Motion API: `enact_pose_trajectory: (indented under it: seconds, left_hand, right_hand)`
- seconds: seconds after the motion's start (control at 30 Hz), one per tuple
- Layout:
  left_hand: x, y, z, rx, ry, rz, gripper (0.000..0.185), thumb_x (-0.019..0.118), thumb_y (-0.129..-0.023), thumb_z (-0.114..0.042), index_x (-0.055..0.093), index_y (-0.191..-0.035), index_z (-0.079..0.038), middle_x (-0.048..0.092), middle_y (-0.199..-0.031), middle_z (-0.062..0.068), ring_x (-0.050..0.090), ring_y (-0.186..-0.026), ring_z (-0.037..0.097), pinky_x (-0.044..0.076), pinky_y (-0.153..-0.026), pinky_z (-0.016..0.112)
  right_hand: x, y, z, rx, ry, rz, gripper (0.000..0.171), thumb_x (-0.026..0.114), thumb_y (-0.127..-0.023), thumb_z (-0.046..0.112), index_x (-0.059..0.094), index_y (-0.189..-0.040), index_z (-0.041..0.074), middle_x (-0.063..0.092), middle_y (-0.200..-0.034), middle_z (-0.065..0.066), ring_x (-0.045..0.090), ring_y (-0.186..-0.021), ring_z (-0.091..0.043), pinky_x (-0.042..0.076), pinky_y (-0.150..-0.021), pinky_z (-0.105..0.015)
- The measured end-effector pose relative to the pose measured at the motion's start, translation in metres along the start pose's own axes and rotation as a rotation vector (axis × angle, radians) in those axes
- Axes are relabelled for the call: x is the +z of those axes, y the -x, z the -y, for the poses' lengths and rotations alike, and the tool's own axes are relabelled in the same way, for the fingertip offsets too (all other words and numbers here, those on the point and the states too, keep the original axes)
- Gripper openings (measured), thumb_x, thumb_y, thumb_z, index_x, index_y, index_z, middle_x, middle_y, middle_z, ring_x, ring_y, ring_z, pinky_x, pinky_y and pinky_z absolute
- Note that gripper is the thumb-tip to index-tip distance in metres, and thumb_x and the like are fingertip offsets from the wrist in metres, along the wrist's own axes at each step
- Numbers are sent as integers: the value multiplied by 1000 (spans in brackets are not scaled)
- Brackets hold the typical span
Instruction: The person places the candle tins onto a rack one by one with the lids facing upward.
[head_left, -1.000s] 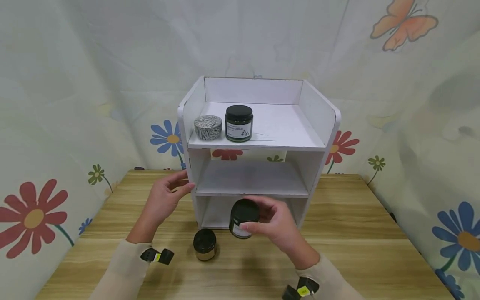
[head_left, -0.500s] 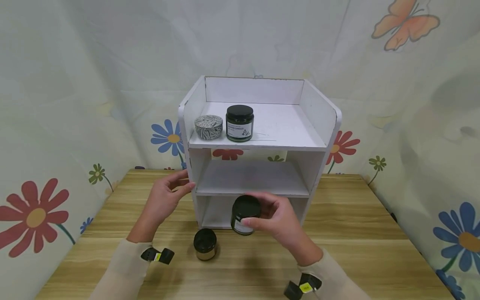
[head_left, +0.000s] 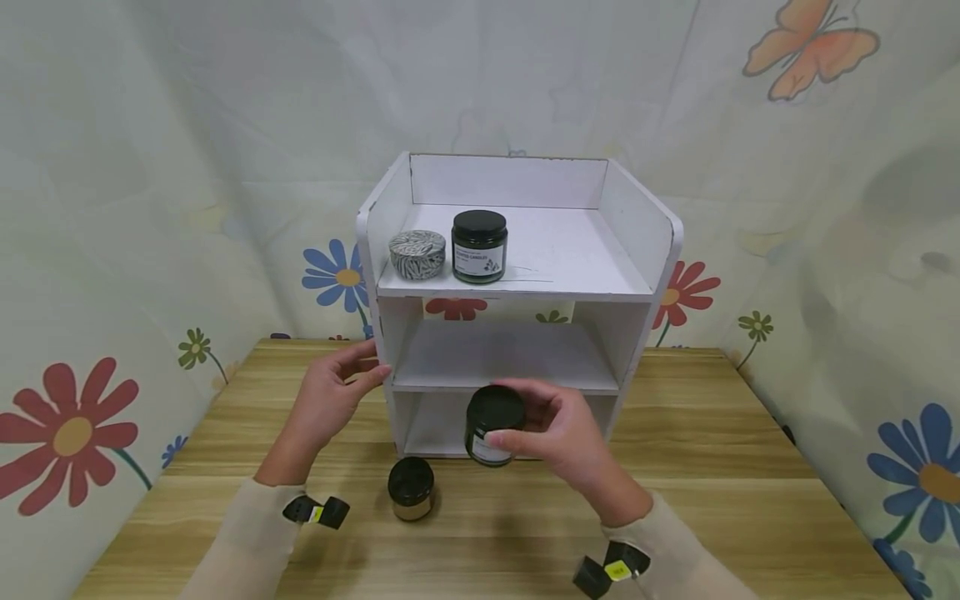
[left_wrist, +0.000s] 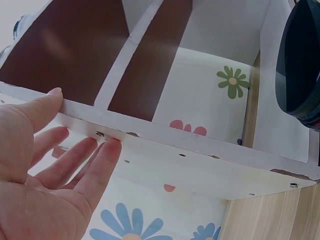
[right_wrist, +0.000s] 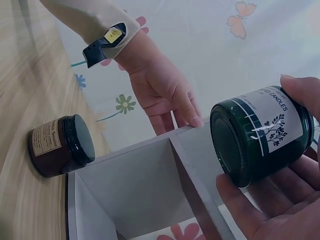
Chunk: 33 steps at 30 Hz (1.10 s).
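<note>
My right hand (head_left: 558, 429) holds a dark green candle jar (head_left: 491, 446) with a black lid and white label, thumb on its front. The jar hangs upright above the table, before the lowest compartment of a white shelf unit (head_left: 517, 390). In the right wrist view the green jar (right_wrist: 262, 135) shows its label reading "candles". My left hand (head_left: 330, 400) touches the unit's left side panel. In the left wrist view its thumb rests at the panel's front edge (left_wrist: 135, 127) and its fingers lie along the outer face. A brown jar (head_left: 411, 490) with a black lid stands on the table.
On the top shelf stand a patterned round tin (head_left: 417, 255) and another labelled candle jar (head_left: 479, 247), side by side at the left. The unit stands on a wooden table (head_left: 712, 467). A flowered cloth (head_left: 225, 125) hangs behind and at both sides.
The right hand has lifted the green jar slightly and moved it a little to the right. The left hand stays at the shelf's side panel.
</note>
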<state>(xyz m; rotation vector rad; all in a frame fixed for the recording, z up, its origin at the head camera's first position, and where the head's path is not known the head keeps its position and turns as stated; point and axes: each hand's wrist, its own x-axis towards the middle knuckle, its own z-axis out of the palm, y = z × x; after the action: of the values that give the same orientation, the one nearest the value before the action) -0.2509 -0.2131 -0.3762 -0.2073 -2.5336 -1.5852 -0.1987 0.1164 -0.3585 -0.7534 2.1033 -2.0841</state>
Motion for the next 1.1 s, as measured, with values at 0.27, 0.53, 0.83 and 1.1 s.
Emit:
enact_pose_trajectory:
  seconds: [0.27, 0.53, 0.83, 1.1]
  left_hand:
    - [0, 0, 1, 7, -6, -4, 62, 70, -94, -51, 56, -148, -25, 58, -149, 4, 60, -132, 31, 53, -106, 55]
    - [0, 0, 2, 4, -15, -9, 62, 70, -93, -52, 56, -148, -26, 58, -150, 3, 60, -132, 31, 52, -106, 55]
    - [1, -1, 2, 0, -13, -8, 62, 70, -93, -52, 56, -148, -26, 58, -149, 4, 59, -133, 31, 52, -107, 55]
    - [1, -1, 3, 0, -2, -6, 63, 70, -93, -52, 56, -148, -25, 57, -150, 3, 59, -133, 31, 50, -108, 57]
  right_hand:
    - [-1, -1, 4, -9, 7, -6, 55, 90, -78, 11, 69, -129, 6, 69, -125, -19, 75, -97, -21, 64, -82, -32]
    - [-3, -1, 7, -10, 7, -14, 54, 89, -79, 11, 69, -129, 7, 69, -125, -18, 75, -97, -21, 64, -82, -31]
    - [-6, -2, 13, -23, 49, -19, 51, 88, -81, 14, 69, -129, 10, 68, -124, -17, 74, -97, -23, 63, -85, -31]
    - [-10, -3, 15, -38, 87, -27, 49, 86, -83, 13, 70, -129, 12, 69, -124, -14, 74, -98, -24, 63, -85, -32]
